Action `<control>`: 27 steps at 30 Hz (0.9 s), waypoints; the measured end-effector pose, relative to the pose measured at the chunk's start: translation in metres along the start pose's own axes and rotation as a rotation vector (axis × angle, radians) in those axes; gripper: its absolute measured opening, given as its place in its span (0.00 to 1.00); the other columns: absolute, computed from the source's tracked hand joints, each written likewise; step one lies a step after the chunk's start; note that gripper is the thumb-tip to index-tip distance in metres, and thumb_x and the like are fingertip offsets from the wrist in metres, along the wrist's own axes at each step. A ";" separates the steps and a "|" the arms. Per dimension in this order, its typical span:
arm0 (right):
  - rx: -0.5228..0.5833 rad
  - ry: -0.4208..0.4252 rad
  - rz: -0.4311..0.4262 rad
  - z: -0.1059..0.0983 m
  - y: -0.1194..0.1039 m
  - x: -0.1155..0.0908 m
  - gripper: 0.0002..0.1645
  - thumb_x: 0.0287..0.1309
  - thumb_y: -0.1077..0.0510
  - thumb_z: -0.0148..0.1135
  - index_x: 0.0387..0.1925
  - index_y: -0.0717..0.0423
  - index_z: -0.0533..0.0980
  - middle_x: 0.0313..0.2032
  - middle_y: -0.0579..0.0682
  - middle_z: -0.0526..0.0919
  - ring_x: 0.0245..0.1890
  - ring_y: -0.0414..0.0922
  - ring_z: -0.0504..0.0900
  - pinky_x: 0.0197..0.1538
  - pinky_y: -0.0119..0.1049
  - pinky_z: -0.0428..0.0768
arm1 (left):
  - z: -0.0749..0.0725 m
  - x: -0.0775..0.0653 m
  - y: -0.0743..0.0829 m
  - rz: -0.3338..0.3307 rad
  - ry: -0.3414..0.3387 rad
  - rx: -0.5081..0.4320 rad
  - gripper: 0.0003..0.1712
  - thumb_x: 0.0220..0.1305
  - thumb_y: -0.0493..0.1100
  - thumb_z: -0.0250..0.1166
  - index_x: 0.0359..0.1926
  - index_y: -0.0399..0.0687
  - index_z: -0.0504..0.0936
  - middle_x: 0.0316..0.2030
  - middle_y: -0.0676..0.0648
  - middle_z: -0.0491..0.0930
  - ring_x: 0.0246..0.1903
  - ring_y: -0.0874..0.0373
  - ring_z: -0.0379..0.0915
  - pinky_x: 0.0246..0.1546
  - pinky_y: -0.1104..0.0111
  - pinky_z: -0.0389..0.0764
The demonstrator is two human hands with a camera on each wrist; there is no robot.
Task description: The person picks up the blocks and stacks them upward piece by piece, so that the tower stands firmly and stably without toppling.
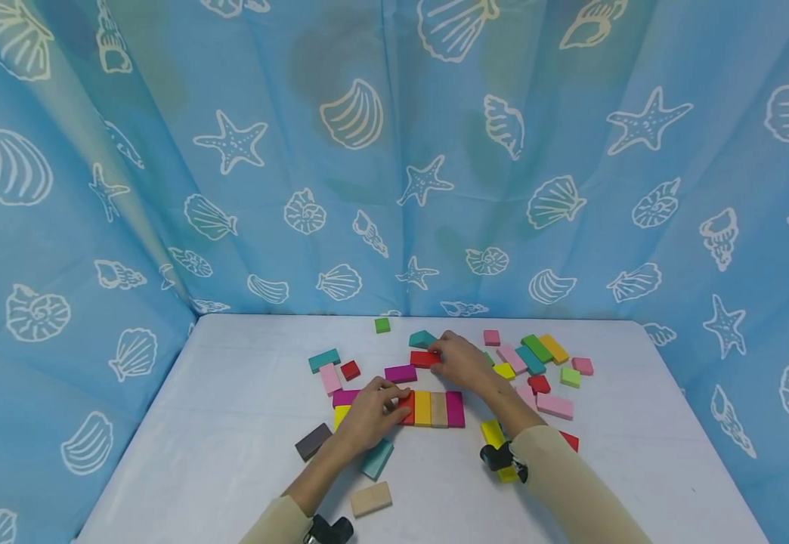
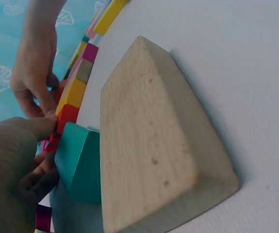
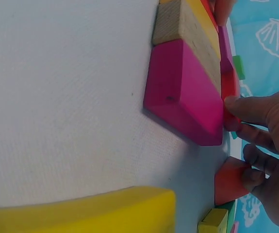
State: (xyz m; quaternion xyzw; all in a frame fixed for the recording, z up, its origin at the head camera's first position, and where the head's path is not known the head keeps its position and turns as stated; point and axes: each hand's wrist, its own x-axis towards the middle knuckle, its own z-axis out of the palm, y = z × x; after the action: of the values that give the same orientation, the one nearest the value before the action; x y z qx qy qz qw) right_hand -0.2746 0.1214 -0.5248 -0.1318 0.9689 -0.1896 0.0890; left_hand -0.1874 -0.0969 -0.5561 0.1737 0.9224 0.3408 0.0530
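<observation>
Four wooden blocks stand side by side in a row: red, yellow, bare wood and magenta. My left hand pinches the red block at the row's left end between thumb and fingers. Just behind the row, my right hand holds one end of another red block with thumb and fingertips. In the right wrist view, its lower fingers touch a further red block, partly covered by them. A magenta block lies left of the held red one.
Many loose blocks lie at the right, including a pink one and a green one. Near my left forearm are a teal block, a bare wood block and a dark block. A blue shell-patterned curtain hangs behind the white table.
</observation>
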 end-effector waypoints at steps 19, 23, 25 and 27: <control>0.121 -0.094 -0.073 -0.025 0.003 -0.025 0.22 0.52 0.53 0.78 0.51 0.44 0.84 0.46 0.44 0.80 0.47 0.44 0.79 0.48 0.39 0.84 | -0.003 -0.001 0.000 0.012 0.003 0.000 0.25 0.65 0.50 0.70 0.62 0.57 0.82 0.50 0.51 0.76 0.40 0.64 0.75 0.39 0.80 0.78; 0.124 -0.130 -0.086 -0.019 -0.004 -0.027 0.23 0.51 0.52 0.79 0.51 0.44 0.84 0.45 0.44 0.80 0.46 0.43 0.78 0.48 0.38 0.84 | -0.002 -0.001 0.000 0.017 0.007 -0.008 0.24 0.65 0.50 0.71 0.61 0.57 0.83 0.49 0.51 0.76 0.40 0.64 0.75 0.39 0.80 0.79; 0.115 -0.141 -0.095 -0.015 -0.006 -0.027 0.23 0.51 0.51 0.78 0.51 0.44 0.84 0.45 0.44 0.80 0.45 0.42 0.78 0.47 0.37 0.84 | -0.001 -0.001 0.000 0.017 0.007 -0.014 0.23 0.65 0.50 0.71 0.60 0.56 0.83 0.49 0.50 0.76 0.40 0.64 0.75 0.39 0.80 0.79; 0.104 -0.143 -0.099 -0.012 -0.008 -0.027 0.24 0.51 0.50 0.78 0.52 0.43 0.84 0.47 0.44 0.81 0.46 0.41 0.78 0.47 0.37 0.84 | 0.000 0.000 0.000 0.018 0.007 -0.015 0.21 0.65 0.50 0.71 0.58 0.56 0.84 0.49 0.50 0.75 0.40 0.64 0.75 0.39 0.79 0.79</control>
State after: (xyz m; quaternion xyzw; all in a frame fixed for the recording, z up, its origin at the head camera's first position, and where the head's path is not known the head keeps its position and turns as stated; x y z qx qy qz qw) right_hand -0.2494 0.1260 -0.5076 -0.1879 0.9413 -0.2338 0.1551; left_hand -0.1870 -0.0971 -0.5557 0.1805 0.9184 0.3489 0.0478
